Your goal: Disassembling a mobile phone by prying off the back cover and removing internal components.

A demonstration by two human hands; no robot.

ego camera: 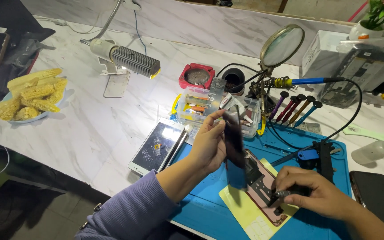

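Observation:
My left hand [209,143] holds a dark phone screen panel [235,149] up on edge, lifted away from an opened pink phone body [263,186]. The phone body lies on a yellow sheet [241,206] on a blue work mat [210,209]. My right hand [314,193] rests on the mat beside the phone and grips a dark thin tool [281,194], its tip touching the phone's insides.
A white phone with cracked glass [156,146] lies left of the mat. Behind are a clear parts box [192,106], desk lamp [132,60], magnifier [282,46], soldering iron [307,81], screwdrivers [294,106], a plate of corn [32,95] and a dark phone [376,195] at right.

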